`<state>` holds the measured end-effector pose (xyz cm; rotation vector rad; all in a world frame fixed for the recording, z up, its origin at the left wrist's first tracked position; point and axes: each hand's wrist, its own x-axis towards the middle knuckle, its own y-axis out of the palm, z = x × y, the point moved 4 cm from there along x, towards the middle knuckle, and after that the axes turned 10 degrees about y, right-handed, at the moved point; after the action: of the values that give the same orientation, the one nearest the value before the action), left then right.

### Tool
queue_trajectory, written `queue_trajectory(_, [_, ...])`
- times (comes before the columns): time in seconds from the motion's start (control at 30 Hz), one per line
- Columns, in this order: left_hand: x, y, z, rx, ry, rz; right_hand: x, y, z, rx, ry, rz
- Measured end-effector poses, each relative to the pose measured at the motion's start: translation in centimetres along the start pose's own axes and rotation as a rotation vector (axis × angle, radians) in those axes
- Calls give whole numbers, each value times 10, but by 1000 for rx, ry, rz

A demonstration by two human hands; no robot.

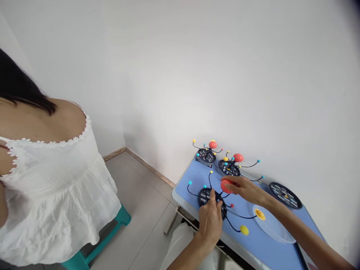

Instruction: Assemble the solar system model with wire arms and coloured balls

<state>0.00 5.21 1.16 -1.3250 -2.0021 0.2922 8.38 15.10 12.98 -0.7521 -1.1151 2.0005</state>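
Note:
On a blue table (194,176) stands a black round base (204,195) with thin black wire arms tipped with small coloured balls. My left hand (210,222) rests on this base, fingers curled and pressing on its top. My right hand (245,188) is closed around a red-orange ball (225,186) just above the base's centre. A yellow ball (244,230) on one wire arm lies near the table's front edge.
Two similar finished models (207,153) (231,165) stand at the table's far side by the white wall. A bare black disc (285,195) and a clear plate (274,228) with a yellow piece (260,215) lie right. A person in white (53,180) sits left on a teal stool (112,232).

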Motion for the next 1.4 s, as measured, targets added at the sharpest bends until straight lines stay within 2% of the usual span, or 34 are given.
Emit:
queue_trajectory(0.2, [6,3,-1,57,-27,87,-5,7,4,-184,-10,-96])
queue_trajectory(0.5, [8,5,-1,44,-39,73,-2,11,9,-382,-8,-50])
queue_trajectory(0.77, [10,5,-1,42,-47,71,-2,3,5,-273,62,-28])
queue_trajectory(0.9, [10,3,-1,41,-45,72,-4,-1,5,-249,77,-56])
queue_trajectory(1.07, [9,6,-2,38,-44,66,-1,1,-1,-324,75,-108])
queue_trajectory(1.4, [11,8,-1,59,-20,39,3,10,-9,-359,98,-85])
